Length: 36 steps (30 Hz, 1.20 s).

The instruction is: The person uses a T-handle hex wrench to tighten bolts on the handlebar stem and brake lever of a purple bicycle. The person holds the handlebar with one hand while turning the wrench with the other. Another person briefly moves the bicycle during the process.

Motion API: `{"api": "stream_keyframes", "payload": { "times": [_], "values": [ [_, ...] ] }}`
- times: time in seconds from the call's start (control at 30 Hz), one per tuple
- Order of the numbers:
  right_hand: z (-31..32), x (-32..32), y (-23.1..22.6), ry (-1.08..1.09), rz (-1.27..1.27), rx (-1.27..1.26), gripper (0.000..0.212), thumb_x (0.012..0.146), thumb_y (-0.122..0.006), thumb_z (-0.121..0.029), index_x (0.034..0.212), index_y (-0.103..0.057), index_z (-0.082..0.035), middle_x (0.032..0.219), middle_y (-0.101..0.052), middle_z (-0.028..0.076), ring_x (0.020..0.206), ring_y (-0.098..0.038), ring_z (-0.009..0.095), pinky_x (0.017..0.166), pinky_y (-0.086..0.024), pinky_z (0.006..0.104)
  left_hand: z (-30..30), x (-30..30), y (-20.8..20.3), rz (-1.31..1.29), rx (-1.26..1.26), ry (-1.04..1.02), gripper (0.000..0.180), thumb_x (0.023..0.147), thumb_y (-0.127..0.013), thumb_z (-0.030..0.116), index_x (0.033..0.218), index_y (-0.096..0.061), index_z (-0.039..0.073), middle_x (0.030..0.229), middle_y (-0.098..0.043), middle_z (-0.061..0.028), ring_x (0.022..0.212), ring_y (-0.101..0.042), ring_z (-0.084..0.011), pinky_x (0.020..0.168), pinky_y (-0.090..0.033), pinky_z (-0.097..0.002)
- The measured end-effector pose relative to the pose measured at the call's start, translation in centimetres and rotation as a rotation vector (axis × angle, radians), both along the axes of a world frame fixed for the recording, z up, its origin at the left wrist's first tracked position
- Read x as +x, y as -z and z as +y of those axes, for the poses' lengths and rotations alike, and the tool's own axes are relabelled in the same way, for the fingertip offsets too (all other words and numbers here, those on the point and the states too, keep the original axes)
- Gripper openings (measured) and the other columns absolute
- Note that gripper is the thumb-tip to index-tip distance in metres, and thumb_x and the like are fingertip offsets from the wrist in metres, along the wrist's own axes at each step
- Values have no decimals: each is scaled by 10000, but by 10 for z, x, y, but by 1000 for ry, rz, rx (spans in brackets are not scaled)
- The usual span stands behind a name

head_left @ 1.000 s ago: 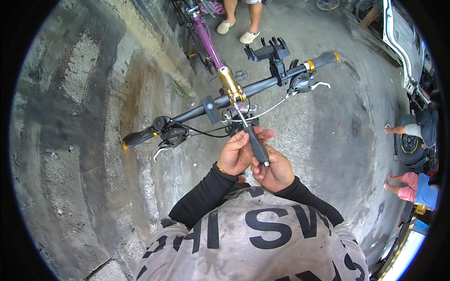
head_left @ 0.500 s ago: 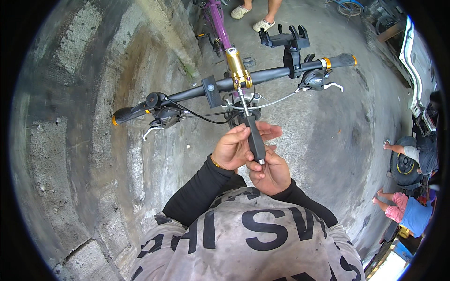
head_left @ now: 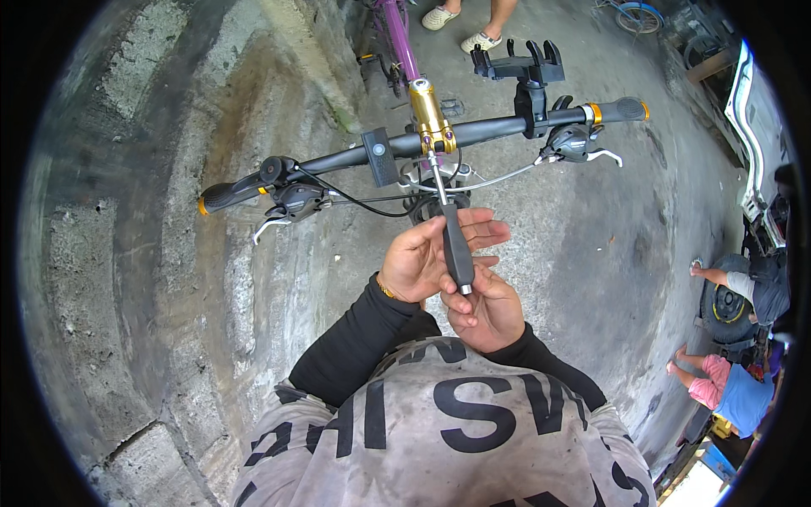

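Note:
A screwdriver (head_left: 458, 253) with a dark grey handle, a silver shank and a metal butt end points away from me. Its tip meets the bolts of the gold stem clamp (head_left: 435, 133) on a bicycle handlebar (head_left: 338, 160). Around the handle is my left hand (head_left: 414, 258), its thumb against the near side and its fingers stretched out behind. At the butt end my right hand (head_left: 490, 308) has thumb and fingers closed on the handle. Brake and shift cables run below the bar, just beyond the screwdriver's handle.
A black phone holder (head_left: 519, 68) rises from the bar's right side, and brake levers (head_left: 574, 145) sit at both grips. The purple frame (head_left: 395, 38) extends away. Someone's feet in clogs (head_left: 481, 42) stand beyond. People sit at right near a wheel (head_left: 728, 300); a concrete wall (head_left: 169, 253) is left.
The screwdriver's handle has tilted slightly to the left, with my left hand shifting a little up and left. My right hand stays at the butt end.

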State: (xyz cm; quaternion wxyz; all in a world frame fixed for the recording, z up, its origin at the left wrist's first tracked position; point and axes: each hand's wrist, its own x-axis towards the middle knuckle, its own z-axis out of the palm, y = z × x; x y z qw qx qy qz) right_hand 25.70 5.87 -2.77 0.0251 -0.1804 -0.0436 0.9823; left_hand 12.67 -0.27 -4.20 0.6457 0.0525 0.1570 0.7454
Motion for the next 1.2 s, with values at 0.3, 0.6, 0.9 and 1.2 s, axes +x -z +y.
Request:
{"api": "stream_keyframes", "payload": {
  "times": [0.3, 0.6, 0.9, 1.2],
  "values": [
    [-1, -4, -12, -14, -364, 985, 293, 959, -463, -266, 1097, -451, -7, 794, -579, 131, 532, -542, 144, 401, -414, 202, 4, -3, 10, 273, -359, -21, 333, 896, -598, 326, 903, -574, -6, 869, -603, -111, 1073, -578, -293, 858, -511, -459],
    [1, -1, 0, -82, 93, -201, 531, 995, -274, -436, 1284, -408, -10, 957, -602, 158, 695, -617, 197, 547, -492, 279, 0, -9, 26, 30, 175, -16, 359, 913, -557, 292, 1142, -526, 18, 1144, -578, -193, 1223, -465, -366, 1029, -353, -529],
    [4, -11, -17, -33, -349, 738, 341, 970, -445, -319, 1046, -516, 6, 765, -591, 93, 595, -592, 140, 443, -466, 226, 3, -7, 30, 122, -6, 8, 462, 872, -588, 438, 1118, -515, 54, 1131, -556, -161, 1193, -480, -350, 993, -395, -494],
    [-2, -14, -12, -2, -296, 198, 393, 989, -300, -376, 1022, -494, -36, 742, -589, 102, 537, -578, 166, 412, -418, 244, 1, -9, 34, 152, 91, 49, 386, 915, -549, 332, 1086, -566, -13, 1202, -535, -271, 1173, -507, -308, 972, -422, -413]
  ]
}}
